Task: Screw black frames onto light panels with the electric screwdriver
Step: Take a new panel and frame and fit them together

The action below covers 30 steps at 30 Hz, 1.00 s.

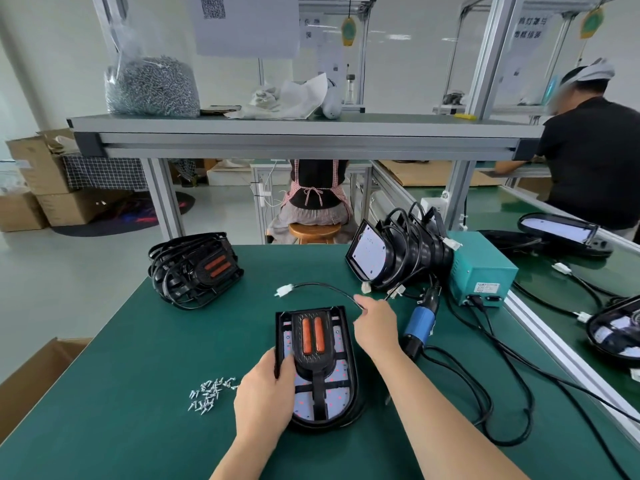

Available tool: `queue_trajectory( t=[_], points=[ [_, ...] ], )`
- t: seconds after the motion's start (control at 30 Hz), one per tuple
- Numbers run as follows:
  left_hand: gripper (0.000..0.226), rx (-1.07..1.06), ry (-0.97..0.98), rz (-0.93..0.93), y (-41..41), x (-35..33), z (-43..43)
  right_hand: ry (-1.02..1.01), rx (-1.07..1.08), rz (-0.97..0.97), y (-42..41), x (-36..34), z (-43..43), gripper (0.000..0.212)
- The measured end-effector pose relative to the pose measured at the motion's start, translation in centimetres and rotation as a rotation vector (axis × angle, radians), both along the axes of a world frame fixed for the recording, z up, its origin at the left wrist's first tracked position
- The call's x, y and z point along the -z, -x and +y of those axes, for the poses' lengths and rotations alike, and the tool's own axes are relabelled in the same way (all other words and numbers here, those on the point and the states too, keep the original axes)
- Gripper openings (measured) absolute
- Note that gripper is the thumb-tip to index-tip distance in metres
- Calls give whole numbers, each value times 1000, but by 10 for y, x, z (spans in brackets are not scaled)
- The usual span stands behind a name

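A light panel (337, 403) with a black frame (313, 355) laid over it lies flat on the green table in front of me. My left hand (265, 393) grips the frame's left edge, thumb on top. My right hand (375, 325) pinches the panel's thin black cable (325, 286), which ends in a white connector (284, 290). The electric screwdriver (420, 322), blue and black, lies on the table just right of my right hand, untouched. Several loose screws (211, 393) lie in a small heap left of my left hand.
A stack of black frames (194, 266) sits at the back left; a row of light panels (391, 258) leans at the back right beside a teal power box (485, 268). Black cords (485, 386) trail over the table's right side. A bag of screws (152, 84) stands on the shelf above.
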State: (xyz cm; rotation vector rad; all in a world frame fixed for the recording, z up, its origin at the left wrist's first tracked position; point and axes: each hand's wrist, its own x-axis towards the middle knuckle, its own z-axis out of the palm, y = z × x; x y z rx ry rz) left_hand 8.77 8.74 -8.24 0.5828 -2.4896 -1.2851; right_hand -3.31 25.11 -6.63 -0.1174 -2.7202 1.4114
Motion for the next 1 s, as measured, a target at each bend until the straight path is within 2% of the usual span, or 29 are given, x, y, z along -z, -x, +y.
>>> queue_trajectory(
  t=[0.1,0.3,0.37,0.5,0.6,0.7,0.77,0.83,0.87,0.93,1.0],
  points=[
    [15,74,-43,1,-5,-3,0,-86,-34,-64,0,8,-2,49],
    [28,115,-71,-12,-8,-7,1,289,-78,-146,-20,-8,-7,46],
    [30,103,-70,-9,-8,-7,1,319,-94,-117,-31,-12,-4,47],
    [41,93,-72,-11,-6,-6,2,120,-67,107,-63,-12,6,41],
    [43,88,-42,-8,-4,-6,2,17,-161,340,-101,-7,7,41],
    [38,81,-32,-1,-4,-4,2,-157,-353,482,-136,11,5,58],
    [40,84,-74,47,-5,-5,4,-296,-459,491,-146,22,4,72],
    [40,75,-112,137,-8,-5,4,-341,-487,474,-146,26,5,79],
    [33,37,-55,218,-10,-5,1,-326,-479,475,-145,27,6,79],
    [18,-74,178,357,-13,-2,-14,-298,-459,469,-145,26,6,78],
    [34,-173,330,347,-12,0,-38,-290,-450,470,-146,26,5,77]
  ],
)
